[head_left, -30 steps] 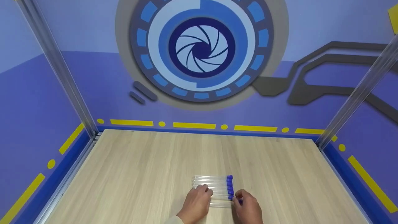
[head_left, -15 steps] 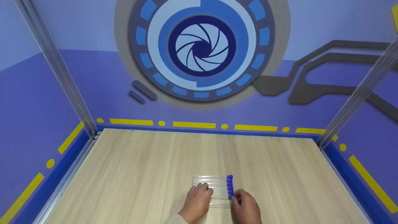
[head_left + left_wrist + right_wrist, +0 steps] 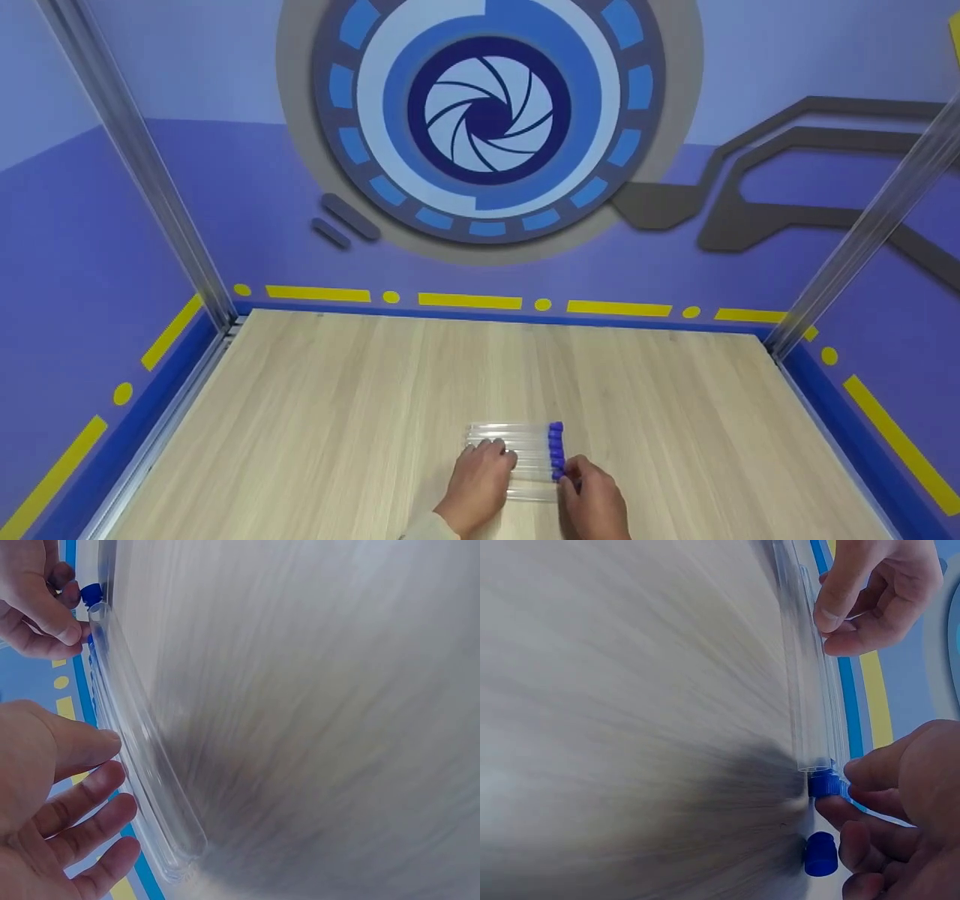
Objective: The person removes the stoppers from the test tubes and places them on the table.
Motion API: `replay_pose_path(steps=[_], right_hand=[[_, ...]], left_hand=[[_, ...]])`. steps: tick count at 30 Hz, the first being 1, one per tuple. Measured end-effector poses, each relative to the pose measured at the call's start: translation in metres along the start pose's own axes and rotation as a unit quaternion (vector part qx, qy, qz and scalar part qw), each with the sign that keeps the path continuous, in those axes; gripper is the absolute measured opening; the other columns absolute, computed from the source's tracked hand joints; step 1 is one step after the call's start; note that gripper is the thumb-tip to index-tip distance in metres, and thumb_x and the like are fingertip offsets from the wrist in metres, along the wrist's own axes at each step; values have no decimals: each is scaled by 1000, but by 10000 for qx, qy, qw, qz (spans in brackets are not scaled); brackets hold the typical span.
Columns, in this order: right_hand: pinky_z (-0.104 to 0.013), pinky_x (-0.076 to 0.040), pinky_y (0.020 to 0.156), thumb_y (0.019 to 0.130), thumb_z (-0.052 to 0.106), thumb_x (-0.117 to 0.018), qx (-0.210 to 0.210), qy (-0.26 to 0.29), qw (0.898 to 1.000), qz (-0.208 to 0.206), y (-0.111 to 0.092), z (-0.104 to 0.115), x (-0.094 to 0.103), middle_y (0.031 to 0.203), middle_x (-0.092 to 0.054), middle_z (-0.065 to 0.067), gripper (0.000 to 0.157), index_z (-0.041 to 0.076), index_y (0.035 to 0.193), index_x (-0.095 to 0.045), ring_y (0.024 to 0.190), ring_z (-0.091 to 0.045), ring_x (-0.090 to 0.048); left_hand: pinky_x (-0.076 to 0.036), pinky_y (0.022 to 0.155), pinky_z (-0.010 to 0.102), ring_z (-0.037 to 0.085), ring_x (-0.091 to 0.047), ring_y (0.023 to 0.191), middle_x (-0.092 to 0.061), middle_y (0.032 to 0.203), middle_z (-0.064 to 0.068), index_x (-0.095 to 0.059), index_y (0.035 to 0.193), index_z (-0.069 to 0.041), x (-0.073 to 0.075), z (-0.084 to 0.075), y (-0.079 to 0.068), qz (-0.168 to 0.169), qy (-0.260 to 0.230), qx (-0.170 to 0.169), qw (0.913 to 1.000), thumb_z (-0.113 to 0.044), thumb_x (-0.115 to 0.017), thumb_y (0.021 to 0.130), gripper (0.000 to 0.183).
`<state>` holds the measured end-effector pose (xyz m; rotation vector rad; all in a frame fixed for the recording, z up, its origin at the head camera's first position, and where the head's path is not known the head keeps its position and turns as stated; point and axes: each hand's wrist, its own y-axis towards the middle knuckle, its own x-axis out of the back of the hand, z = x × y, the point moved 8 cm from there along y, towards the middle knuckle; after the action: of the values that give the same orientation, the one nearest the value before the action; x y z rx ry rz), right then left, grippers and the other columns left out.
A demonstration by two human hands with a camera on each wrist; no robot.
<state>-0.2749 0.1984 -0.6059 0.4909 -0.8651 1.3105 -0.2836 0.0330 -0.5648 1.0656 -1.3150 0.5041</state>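
Observation:
Several clear test tubes (image 3: 529, 442) lie side by side on the table, their blue caps (image 3: 556, 442) lined up at the right end. Nearer to me lies a tube without a cap (image 3: 532, 496), slightly apart from the row. My left hand (image 3: 480, 480) rests over the tubes' left part, fingers loosely bent and touching them. At the capped end, my right hand (image 3: 596, 499) has thumb and index finger on the blue cap (image 3: 825, 784) of the nearest capped tube. A loose blue cap (image 3: 821, 855) sits on the table by its other fingers.
The wood-grain table (image 3: 337, 405) stretches behind and to both sides of the tubes. Blue printed panels (image 3: 247, 210) enclose it at the back and sides, with a metal post (image 3: 150, 172) at the left corner and another post (image 3: 862, 232) at the right.
Both hands stay almost in place; the right hand shifts very slightly at the caps. The tubes keep their positions, and the head view moves a little.

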Motion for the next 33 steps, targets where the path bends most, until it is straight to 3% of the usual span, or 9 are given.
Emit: replay_pose_path(steps=[7, 15, 22, 33], right_hand=[[-32, -46, 71, 88, 3, -63, 117, 107, 9998, -75, -1, 1, 2, 90, -65, -2, 12, 11, 98, -65, 80, -11, -58], [-30, -45, 68, 84, -1, -66, 226, 181, 9993, -237, -2, 3, 6, 87, -64, 2, 17, 12, 96, -66, 76, -10, -57], [-29, -44, 67, 85, 0, -67, 180, 286, 9993, -170, -3, 3, 7, 88, -64, 3, 18, 11, 98, -68, 77, -10, -56], [-27, -42, 66, 85, -1, -66, 499, 270, 9982, -171, -6, 9, 9, 91, -64, 4, 21, 14, 99, -69, 77, -10, -53]], left_hand=[[-28, 53, 26, 13, -49, 64, -53, 72, -3, -65, 77, -15, 1, 0, 1, -88, -13, -15, 10000, -15, -65, 82, 6], [-32, 54, 26, 14, -53, 67, -55, 74, -3, -65, 76, -16, 4, -1, 2, -126, 76, 20, 9999, -15, -67, 79, 3], [-31, 54, 27, 14, -53, 66, -55, 74, -3, -65, 76, -16, 3, -1, 3, -72, 7, 29, 10000, -18, -69, 76, 5], [-33, 55, 27, 15, -53, 67, -55, 75, -2, -65, 76, -16, 2, -1, 2, -27, -19, 44, 10000, -19, -70, 76, 6]])
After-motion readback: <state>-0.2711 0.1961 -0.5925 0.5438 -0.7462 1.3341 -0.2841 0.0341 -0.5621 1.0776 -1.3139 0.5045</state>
